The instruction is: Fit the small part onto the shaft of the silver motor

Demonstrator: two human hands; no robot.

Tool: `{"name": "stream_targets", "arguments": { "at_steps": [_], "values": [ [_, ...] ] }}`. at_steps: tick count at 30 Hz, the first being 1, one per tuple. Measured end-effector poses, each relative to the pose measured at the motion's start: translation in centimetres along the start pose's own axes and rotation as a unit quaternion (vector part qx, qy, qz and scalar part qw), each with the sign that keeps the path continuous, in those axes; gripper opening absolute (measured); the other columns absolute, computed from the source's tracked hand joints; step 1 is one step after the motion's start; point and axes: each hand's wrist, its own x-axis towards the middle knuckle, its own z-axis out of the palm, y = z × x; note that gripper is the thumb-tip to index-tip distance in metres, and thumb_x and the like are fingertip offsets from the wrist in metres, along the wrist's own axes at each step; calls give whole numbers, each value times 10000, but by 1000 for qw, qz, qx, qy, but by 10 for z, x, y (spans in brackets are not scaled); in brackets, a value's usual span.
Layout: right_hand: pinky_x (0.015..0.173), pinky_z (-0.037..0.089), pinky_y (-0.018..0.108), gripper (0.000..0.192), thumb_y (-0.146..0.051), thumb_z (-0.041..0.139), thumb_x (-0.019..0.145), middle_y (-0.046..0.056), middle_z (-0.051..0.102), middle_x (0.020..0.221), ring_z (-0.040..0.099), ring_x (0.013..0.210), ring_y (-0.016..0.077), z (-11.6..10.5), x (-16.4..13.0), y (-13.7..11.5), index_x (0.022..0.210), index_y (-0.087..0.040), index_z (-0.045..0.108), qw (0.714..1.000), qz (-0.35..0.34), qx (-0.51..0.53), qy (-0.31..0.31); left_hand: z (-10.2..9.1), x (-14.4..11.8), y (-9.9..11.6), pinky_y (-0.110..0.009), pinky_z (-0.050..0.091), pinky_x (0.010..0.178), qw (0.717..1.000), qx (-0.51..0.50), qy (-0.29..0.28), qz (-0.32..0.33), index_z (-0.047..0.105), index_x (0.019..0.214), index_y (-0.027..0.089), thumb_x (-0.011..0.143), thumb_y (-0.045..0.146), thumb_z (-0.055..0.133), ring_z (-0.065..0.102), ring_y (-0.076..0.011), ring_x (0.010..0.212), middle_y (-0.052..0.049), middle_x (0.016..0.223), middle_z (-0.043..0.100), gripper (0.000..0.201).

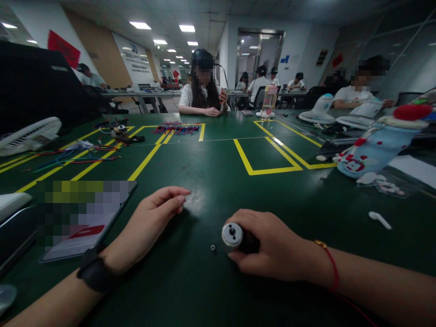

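Observation:
My right hand (269, 245) is wrapped around a dark cylinder with a silver end (232, 235), which has a dark centre hole and small holes beside it. That end tilts up toward me; my palm and fingers cover much of the body. On the green table, just left of the cylinder and apart from it, lies a tiny metal ring-like part (213, 248). My left hand (158, 213) hovers over the table further left, thumb and forefinger brought together. Whatever they may pinch is too small or hidden to make out.
A phone-like flat panel (117, 213), partly blurred, lies beside my left wrist. Bundled wires (177, 128) are further back. At right are a blue bottle (371, 150), a white earbud (379, 220) and small fans (316, 116). A person (200, 97) sits opposite.

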Motion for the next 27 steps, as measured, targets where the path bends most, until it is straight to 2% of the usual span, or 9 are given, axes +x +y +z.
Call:
{"name": "stream_targets", "arguments": {
  "at_steps": [4, 7, 10, 12, 14, 17, 19, 23, 27],
  "values": [
    [687, 421, 269, 310, -218, 666, 740, 31, 631, 962, 556, 795, 162, 2, 0, 1, 1039, -184, 588, 1000, -7, 5, 7, 2, -7, 8, -260, 422, 661, 984, 127, -116, 54, 646, 962, 229, 858, 286, 613, 537, -165, 763, -11, 867, 594, 124],
    [682, 420, 267, 316, -208, 663, 729, 25, 630, 953, 556, 785, 156, 3, -1, 2, 1036, -182, 592, 1000, -6, 4, 11, 9, -16, 16, -318, 439, 780, 932, 251, -216, 145, 635, 1003, 248, 798, 235, 668, 549, -201, 883, -23, 1000, 599, 208],
    [675, 417, 264, 319, -205, 661, 723, 23, 628, 953, 554, 780, 154, 3, -1, 2, 1035, -183, 595, 1000, -4, 4, 13, 16, -20, 19, -376, 401, 908, 891, 322, -254, 194, 658, 987, 267, 756, 246, 722, 536, -238, 1022, -21, 1077, 595, 241],
    [673, 417, 264, 317, -212, 663, 729, 23, 627, 955, 554, 780, 154, 3, 0, 2, 1037, -183, 596, 1000, -4, 3, 12, 18, -20, 20, -370, 403, 910, 890, 323, -255, 198, 685, 930, 267, 806, 274, 687, 553, -226, 1000, -18, 1037, 603, 125],
    [675, 417, 262, 316, -227, 669, 739, 23, 630, 961, 557, 785, 153, 3, 0, 2, 1044, -184, 597, 1000, -4, 2, 9, 20, -21, 22, -332, 436, 848, 907, 292, -234, 194, 701, 898, 261, 862, 283, 630, 575, -202, 936, -20, 986, 603, 82],
    [663, 413, 258, 312, -263, 678, 759, 27, 636, 964, 563, 783, 156, 3, 1, 2, 1051, -189, 597, 1000, -6, -4, 6, 24, -24, 29, -297, 459, 770, 936, 242, -153, 207, 708, 915, 271, 883, 289, 608, 579, -192, 887, -23, 952, 597, 106],
    [644, 407, 254, 291, -285, 677, 770, 30, 638, 951, 563, 770, 156, 3, 1, 1, 1033, -189, 598, 1000, -11, -12, 6, 30, -28, 36, -290, 463, 733, 939, 236, -115, 223, 713, 914, 286, 871, 290, 624, 577, -193, 854, -19, 913, 595, 99],
    [612, 391, 247, 229, -306, 667, 782, 29, 632, 905, 551, 739, 154, 5, 2, 1, 966, -187, 599, 999, -21, -25, 4, 42, -35, 43, -266, 459, 649, 926, 260, -129, 240, 720, 898, 300, 860, 273, 631, 570, -174, 769, -8, 843, 583, 101],
    [618, 391, 251, 210, -303, 658, 789, 31, 630, 904, 546, 738, 154, 5, 2, 1, 950, -184, 594, 999, -21, -29, 2, 45, -39, 44, -260, 454, 658, 924, 268, -146, 231, 705, 924, 294, 868, 248, 608, 568, -165, 782, -2, 864, 582, 121]
  ]
}}
